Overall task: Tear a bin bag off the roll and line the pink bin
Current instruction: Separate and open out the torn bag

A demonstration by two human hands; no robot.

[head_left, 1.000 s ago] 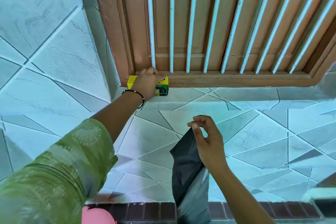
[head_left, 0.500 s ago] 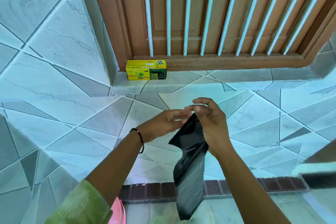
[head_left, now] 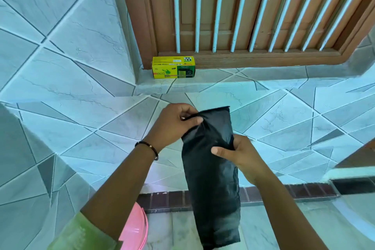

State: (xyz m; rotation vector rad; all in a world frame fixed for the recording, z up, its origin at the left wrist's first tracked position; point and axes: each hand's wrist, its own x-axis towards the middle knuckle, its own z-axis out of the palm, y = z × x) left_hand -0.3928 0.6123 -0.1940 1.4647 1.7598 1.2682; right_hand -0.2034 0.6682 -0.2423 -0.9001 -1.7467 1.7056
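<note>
A folded black bin bag (head_left: 213,178) hangs in front of me, held by both hands. My left hand (head_left: 174,124) pinches its top left corner. My right hand (head_left: 239,156) grips its right edge lower down, thumb across the front. The bag's bottom end hangs free near the lower edge of the view. The yellow and green bin bag box (head_left: 173,67) stands on the tiled ledge against the door frame, apart from both hands. Only part of the pink bin's rim (head_left: 136,229) shows at the bottom left, beneath my left forearm.
A brown wooden door with pale vertical bars (head_left: 243,16) closes the back. Tiled walls rise on the left (head_left: 60,36). A dark brick strip (head_left: 166,199) runs across the floor under the bag. A step edge (head_left: 355,174) juts in at the right.
My left hand left the box on the ledge and came to the bag's top. My right hand slid down from the top to the right edge. The bag now hangs flatter and wider.
</note>
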